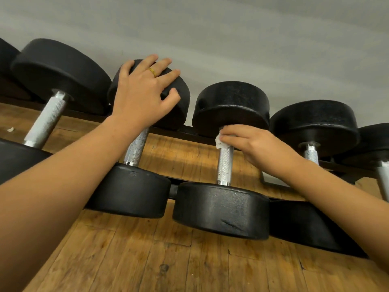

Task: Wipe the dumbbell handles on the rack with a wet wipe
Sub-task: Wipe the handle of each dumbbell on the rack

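- Right hand (pixel 252 146): fingers curled and clamped on the wet wipe (pixel 221 143), wrapping it round the top end of the middle handle (pixel 224 165), just under that dumbbell's far head (pixel 231 106).
- Left hand (pixel 143 95): fingers spread and fairly straight, resting on the far head (pixel 179 106) of the neighbouring dumbbell, gripping nothing; a ring (pixel 152 72) on one finger.
- Progress, my judgement: wipe sat at one end of the middle handle, with the knurled length below it uncovered, so this handle looked only begun.
- Other handles: far-left handle (pixel 45 121), second handle (pixel 136 147), fourth handle (pixel 311 154) and fifth handle (pixel 384 178) all showed bare metal; I could not tell which were already wiped, as no wetness showed.
- Rack rail (pixel 189 129): dark bar carrying the far heads, dumbbells side by side along it.
- Obstructions: heads closed in both ends of each handle; my left forearm crossed in front of the second handle.
- Surroundings: wooden floor (pixel 147 260) beneath, grey wall (pixel 252 39) behind, small white scrap (pixel 10 129) on the floor at far left.
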Action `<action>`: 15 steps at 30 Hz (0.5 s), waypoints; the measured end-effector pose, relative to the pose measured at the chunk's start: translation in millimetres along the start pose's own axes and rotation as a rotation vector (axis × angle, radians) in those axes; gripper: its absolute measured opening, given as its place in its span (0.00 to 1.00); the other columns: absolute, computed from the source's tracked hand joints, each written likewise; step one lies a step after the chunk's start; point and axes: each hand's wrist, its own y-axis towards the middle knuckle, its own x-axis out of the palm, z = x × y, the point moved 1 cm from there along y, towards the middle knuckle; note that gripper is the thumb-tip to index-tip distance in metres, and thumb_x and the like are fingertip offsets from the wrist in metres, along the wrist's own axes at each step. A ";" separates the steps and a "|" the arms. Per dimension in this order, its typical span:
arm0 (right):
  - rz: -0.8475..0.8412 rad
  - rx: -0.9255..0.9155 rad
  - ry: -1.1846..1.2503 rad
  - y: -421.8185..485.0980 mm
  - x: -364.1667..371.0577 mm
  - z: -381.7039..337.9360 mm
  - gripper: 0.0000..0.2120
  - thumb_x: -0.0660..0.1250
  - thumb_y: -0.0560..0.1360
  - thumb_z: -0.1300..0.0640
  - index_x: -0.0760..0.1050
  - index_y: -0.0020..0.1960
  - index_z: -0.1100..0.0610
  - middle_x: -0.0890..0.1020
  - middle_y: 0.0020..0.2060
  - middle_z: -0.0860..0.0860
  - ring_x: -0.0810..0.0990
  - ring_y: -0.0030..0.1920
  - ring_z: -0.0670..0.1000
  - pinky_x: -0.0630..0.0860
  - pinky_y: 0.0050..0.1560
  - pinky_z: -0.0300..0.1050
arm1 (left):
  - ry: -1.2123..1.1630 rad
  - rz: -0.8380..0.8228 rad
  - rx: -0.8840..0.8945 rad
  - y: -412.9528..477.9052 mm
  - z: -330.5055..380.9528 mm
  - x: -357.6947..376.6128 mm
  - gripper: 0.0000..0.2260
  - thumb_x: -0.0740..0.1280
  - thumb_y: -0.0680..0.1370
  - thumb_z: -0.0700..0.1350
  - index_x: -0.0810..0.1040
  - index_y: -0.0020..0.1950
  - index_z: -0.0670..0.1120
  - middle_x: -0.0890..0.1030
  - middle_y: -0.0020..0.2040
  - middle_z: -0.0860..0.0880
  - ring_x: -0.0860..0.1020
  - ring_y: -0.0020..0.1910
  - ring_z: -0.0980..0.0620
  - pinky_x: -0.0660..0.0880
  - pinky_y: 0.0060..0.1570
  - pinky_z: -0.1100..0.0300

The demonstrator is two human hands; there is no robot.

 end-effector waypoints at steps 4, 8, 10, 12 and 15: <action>-0.106 -0.053 0.016 -6.7 3.1 12.6 0.32 0.74 0.70 0.73 0.72 0.73 0.59 0.75 0.70 0.57 0.73 0.71 0.56 0.68 0.70 0.51 | -0.009 -0.018 -0.004 -0.5 0.2 0.2 0.24 0.56 0.81 0.56 0.78 0.72 0.51 0.74 0.75 0.48 0.68 0.77 0.46 0.62 0.73 0.37; -0.123 -0.091 0.066 -11.3 -2.3 21.0 0.36 0.72 0.71 0.74 0.68 0.76 0.58 0.70 0.74 0.57 0.68 0.74 0.55 0.69 0.71 0.52 | -0.017 -0.003 -0.008 -0.6 -0.3 -0.4 0.24 0.56 0.81 0.55 0.78 0.72 0.51 0.75 0.75 0.48 0.68 0.76 0.46 0.62 0.73 0.37; -0.107 -0.112 0.070 -12.4 -2.0 16.4 0.34 0.73 0.70 0.73 0.70 0.74 0.59 0.73 0.72 0.57 0.71 0.72 0.55 0.71 0.70 0.52 | -0.017 0.000 -0.009 -0.7 0.2 -0.1 0.23 0.56 0.81 0.55 0.79 0.71 0.51 0.75 0.75 0.48 0.68 0.76 0.46 0.62 0.73 0.37; -0.155 -0.210 0.097 -17.6 0.5 8.1 0.29 0.69 0.73 0.69 0.71 0.73 0.59 0.74 0.71 0.56 0.70 0.73 0.54 0.66 0.74 0.46 | -0.015 -0.005 -0.010 -0.5 0.9 0.4 0.23 0.56 0.81 0.55 0.79 0.71 0.51 0.75 0.75 0.48 0.68 0.76 0.46 0.62 0.74 0.37; -0.228 -0.323 0.119 -17.1 -3.1 8.3 0.29 0.67 0.75 0.68 0.69 0.75 0.56 0.71 0.73 0.54 0.67 0.75 0.54 0.64 0.75 0.46 | -0.015 -0.016 -0.012 -0.4 0.1 0.6 0.23 0.56 0.81 0.55 0.78 0.72 0.51 0.74 0.75 0.48 0.68 0.77 0.46 0.61 0.74 0.37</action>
